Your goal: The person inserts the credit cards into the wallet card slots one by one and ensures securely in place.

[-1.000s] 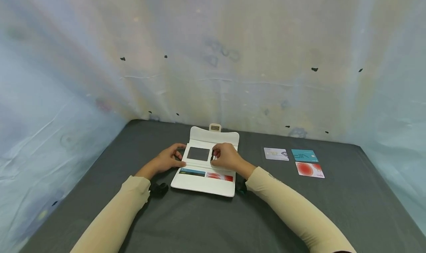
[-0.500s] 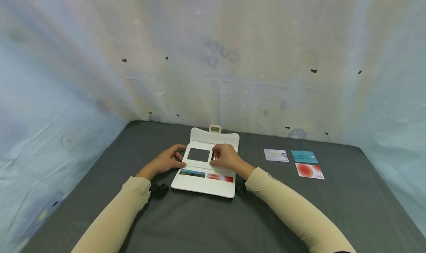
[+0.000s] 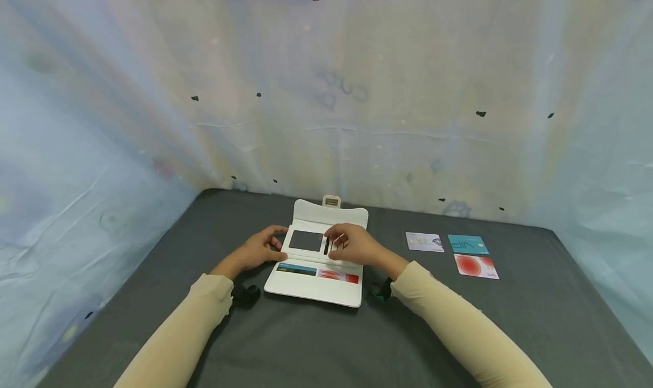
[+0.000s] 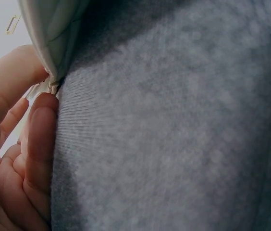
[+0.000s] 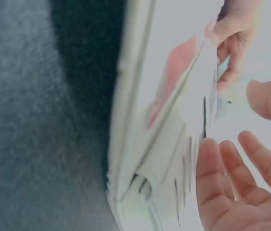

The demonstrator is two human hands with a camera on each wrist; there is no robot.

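Note:
A white wallet (image 3: 312,292) lies unfolded on the dark cloth, its flap and clasp tab pointing away. My left hand (image 3: 255,251) holds its left edge between thumb and fingers; the left wrist view shows the fingertips at that edge. My right hand (image 3: 361,246) hovers over the card slots on the right, thumb apart from the loosely bent fingers and nothing between them. Beside those fingertips, a dark card edge (image 3: 327,246) shows in a slot. The near panel carries a blue-black card (image 3: 297,269) and a red-white card (image 3: 338,275). A dark window (image 3: 306,240) fills the middle panel.
Three loose cards lie to the right on the table (image 3: 408,331): a pale silver one (image 3: 424,242), a teal one (image 3: 467,244) and a red-white patterned one (image 3: 476,266). A patterned curtain (image 3: 357,93) hangs behind and along the sides.
My right hand has drawn back a little to the right, its thumb and fingers parting from the card slot. The left hand stays at the wallet's edge. The whole view has shifted slightly downward.

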